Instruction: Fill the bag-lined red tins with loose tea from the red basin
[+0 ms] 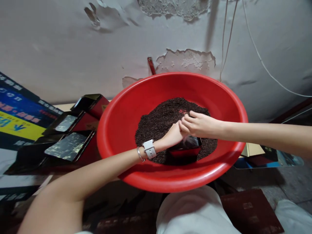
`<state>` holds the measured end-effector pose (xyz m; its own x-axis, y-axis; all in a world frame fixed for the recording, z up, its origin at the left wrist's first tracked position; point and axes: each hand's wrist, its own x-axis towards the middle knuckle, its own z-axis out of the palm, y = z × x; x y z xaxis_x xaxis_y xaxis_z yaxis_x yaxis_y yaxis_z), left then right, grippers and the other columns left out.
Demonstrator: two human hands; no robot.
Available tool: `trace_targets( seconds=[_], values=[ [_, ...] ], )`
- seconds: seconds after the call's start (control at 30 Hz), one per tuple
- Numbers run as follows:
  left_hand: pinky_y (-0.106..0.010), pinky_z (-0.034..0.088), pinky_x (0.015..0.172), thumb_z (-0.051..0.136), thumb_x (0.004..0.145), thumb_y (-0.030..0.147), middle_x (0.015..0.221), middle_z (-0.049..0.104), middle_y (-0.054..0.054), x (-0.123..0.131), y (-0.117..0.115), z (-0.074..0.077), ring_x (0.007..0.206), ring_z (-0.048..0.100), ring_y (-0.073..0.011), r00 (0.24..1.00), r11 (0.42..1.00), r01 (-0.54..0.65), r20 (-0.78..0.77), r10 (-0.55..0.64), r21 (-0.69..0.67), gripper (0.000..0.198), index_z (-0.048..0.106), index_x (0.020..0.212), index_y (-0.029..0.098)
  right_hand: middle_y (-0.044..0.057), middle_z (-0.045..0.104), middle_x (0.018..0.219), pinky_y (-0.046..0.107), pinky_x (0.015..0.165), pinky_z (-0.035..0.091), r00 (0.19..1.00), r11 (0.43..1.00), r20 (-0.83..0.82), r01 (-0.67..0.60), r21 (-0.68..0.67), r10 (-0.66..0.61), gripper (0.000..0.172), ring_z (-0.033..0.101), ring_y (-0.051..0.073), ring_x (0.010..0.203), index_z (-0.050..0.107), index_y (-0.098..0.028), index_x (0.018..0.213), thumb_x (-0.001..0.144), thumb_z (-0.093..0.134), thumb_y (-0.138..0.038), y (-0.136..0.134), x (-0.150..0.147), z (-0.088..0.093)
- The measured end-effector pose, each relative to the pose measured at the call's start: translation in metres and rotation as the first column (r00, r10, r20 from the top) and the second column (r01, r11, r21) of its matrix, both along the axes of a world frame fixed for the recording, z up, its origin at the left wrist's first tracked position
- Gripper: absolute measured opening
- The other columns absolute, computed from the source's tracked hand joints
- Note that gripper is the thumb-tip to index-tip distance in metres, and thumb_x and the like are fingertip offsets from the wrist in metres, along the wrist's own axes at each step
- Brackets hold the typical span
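Note:
A big red plastic basin [117, 123] holds a heap of dark loose tea leaves [161, 117]. My left hand [174, 135], with a white watch and a bracelet on its wrist, grips a dark red box [186, 149] that sits open in the leaves near the basin's front. My right hand [198, 125] reaches in from the right, fingers curled together over the leaves just above the box. Whether it holds any leaves is hidden. The two hands touch.
Several open dark red boxes with shiny liners [70, 144] lie left of the basin. A blue and yellow carton [17, 120] stands at the far left. A peeling grey wall [73, 48] with hanging wires [255, 48] rises behind. A dark red lid [251, 211] lies lower right.

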<state>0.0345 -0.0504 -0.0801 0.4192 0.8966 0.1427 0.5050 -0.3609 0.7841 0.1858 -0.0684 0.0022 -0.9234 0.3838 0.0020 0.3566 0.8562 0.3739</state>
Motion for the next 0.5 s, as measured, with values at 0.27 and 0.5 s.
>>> trace_targets(
  seconds=[0.27, 0.5],
  values=[
    [-0.041, 0.032, 0.11, 0.032, 0.094, 0.026, 0.145, 0.038, -0.018, -0.019, -0.043, 0.009, 0.135, 0.035, -0.0229, 0.9, 0.883, 0.36, -0.362, -0.244, 0.301, 0.048, 0.032, 0.138, 0.009, 0.016, 0.069, 0.08, 0.026, 0.057, 0.039, 0.794, 0.681, 0.123, 0.579, -0.448, -0.595, 0.028, 0.065, 0.022, 0.073, 0.069, -0.009, 0.086, 0.086, 0.042, -0.017, 0.019, 0.013, -0.039],
    [-0.033, 0.024, 0.113, 0.021, 0.099, 0.033, 0.145, 0.043, -0.011, -0.009, -0.026, 0.017, 0.138, 0.033, -0.0193, 0.608, 0.753, 0.658, -0.613, -0.505, 0.032, 0.049, 0.047, 0.134, 0.011, 0.0, 0.061, 0.063, 0.023, 0.056, 0.041, 0.551, 0.577, -0.392, 0.212, -0.788, -0.737, 0.023, 0.053, 0.01, 0.056, 0.064, -0.015, 0.1, 0.084, 0.054, -0.027, 0.013, 0.076, 0.021]
  ],
)
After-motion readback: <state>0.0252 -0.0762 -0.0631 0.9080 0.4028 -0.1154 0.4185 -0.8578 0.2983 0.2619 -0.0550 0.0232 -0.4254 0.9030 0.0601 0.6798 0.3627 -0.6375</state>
